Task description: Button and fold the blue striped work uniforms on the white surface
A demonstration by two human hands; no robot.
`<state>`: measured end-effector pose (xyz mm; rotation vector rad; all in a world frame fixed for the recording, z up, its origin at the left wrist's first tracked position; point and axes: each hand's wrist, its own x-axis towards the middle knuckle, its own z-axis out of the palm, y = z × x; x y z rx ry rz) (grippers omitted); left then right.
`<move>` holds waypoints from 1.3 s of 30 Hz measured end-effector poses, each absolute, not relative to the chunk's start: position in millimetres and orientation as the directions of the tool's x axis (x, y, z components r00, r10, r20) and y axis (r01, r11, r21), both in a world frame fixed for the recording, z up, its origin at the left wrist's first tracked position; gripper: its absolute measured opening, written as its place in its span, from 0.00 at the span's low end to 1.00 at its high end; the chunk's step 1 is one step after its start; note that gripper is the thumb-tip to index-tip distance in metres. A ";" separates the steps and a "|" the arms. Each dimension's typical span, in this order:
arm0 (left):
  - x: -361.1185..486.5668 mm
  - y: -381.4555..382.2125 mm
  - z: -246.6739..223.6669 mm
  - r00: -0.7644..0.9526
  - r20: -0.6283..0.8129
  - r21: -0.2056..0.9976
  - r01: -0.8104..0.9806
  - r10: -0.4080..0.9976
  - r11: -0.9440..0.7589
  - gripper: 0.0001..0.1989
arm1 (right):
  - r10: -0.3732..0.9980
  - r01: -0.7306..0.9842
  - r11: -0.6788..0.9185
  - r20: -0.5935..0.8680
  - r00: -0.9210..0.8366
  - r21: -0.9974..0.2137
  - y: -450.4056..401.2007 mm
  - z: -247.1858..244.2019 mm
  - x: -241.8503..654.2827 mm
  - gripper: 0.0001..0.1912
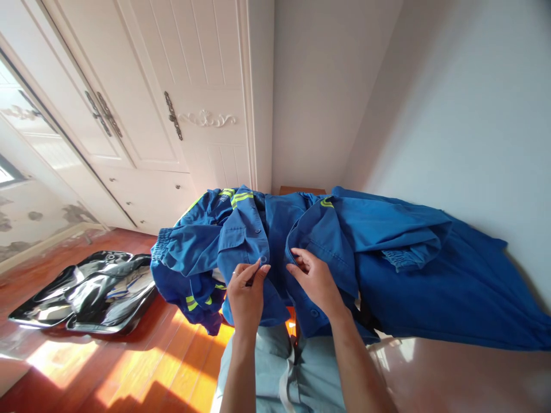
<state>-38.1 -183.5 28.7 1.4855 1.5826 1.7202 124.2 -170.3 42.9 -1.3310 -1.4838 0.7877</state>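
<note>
A blue work jacket (241,241) with yellow stripes lies spread in front of me, its front parted down the middle. My left hand (247,289) pinches the left front edge beside a round button. My right hand (313,274) grips the opposite front edge, fingers curled on the cloth. A gap between the two edges shows the jacket's blue inside. Another button sits low on the right panel, below my right hand. One sleeve with an elastic cuff (161,244) reaches left; the other sleeve (396,229) is folded to the right.
More blue clothing with yellow stripes (193,301) hangs at the left. Plain blue cloth (451,298) extends right along the wall. An open black suitcase (129,327) with packed items lies on the wooden floor (159,367). A white wardrobe (146,137) stands behind.
</note>
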 end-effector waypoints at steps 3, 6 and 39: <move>-29.0 -182.9 21.2 -0.302 0.417 0.891 0.325 0.857 -0.319 0.11 | 0.972 0.224 0.184 0.211 0.104 -0.957 -170.9 30.5 123.4 0.19; -23.3 -184.1 13.5 -0.242 0.426 0.873 0.361 0.872 -0.327 0.10 | 0.969 0.130 0.167 0.187 0.160 -0.977 -180.1 26.6 126.0 0.22; -10.8 -187.6 5.4 -0.056 0.605 0.671 0.573 0.794 -0.471 0.12 | 0.989 -0.119 0.080 0.064 0.136 -0.990 -189.0 12.2 130.4 0.18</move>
